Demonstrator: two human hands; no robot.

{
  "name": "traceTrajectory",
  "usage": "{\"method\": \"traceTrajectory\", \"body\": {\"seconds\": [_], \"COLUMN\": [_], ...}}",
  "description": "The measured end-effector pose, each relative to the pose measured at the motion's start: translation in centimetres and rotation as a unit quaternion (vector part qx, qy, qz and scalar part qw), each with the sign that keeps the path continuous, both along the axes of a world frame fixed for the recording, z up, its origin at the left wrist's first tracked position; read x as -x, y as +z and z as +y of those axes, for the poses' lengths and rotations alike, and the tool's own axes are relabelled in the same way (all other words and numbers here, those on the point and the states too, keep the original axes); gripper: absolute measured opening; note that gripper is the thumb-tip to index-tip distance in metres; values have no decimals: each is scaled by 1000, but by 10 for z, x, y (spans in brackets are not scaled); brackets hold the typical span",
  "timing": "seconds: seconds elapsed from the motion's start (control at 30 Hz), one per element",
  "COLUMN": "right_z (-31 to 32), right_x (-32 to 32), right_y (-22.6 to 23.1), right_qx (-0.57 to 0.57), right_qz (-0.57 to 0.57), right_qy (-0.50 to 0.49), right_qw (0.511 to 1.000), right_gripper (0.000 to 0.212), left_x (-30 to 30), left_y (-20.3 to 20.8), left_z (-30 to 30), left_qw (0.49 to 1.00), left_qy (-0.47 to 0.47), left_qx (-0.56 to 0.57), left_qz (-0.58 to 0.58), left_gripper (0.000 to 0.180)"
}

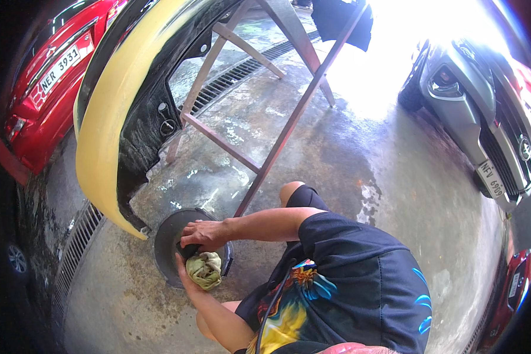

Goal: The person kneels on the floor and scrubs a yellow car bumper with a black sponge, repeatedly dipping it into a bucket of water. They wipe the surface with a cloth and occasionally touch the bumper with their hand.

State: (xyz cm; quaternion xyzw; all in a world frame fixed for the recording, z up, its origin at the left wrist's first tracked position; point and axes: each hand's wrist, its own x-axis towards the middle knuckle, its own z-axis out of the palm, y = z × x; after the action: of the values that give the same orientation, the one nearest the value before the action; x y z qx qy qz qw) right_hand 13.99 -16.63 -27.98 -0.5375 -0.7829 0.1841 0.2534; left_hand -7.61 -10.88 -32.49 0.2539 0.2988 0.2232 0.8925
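Note:
Over a round black tub (165,227) on the floor, both my hands are close together. My right hand (206,233) curls from above over a small dark object (189,249), whose kind I cannot make out. Below it, my left hand (186,272) is closed around a bunched pale green cloth (205,269). The left fingertips are partly hidden beside the dark object. The tub's inside is mostly covered by my hands and the cloth.
A yellow and black car bumper (103,138) rests on a stand (289,127) beside the tub. A red car (53,82) is at the left, a silver vehicle (463,115) at the right. Drain grates (79,248) cross the wet, stained concrete floor (324,153).

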Motion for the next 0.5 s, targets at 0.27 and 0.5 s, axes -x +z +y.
{"method": "traceTrajectory", "body": {"seconds": [0.27,0.5], "right_z": [-2,-5], "right_x": [0,0], "right_y": [2,16], "right_qx": [80,153], "right_qz": [184,187], "right_qy": [49,57], "right_qw": [978,969], "right_gripper": [48,51], "left_x": [10,15], "left_y": [16,12], "left_z": [0,4], "left_qw": [932,892], "left_qy": [-11,-13], "left_qx": [-359,-428], "left_qz": [59,142], "left_gripper": [58,43]}}
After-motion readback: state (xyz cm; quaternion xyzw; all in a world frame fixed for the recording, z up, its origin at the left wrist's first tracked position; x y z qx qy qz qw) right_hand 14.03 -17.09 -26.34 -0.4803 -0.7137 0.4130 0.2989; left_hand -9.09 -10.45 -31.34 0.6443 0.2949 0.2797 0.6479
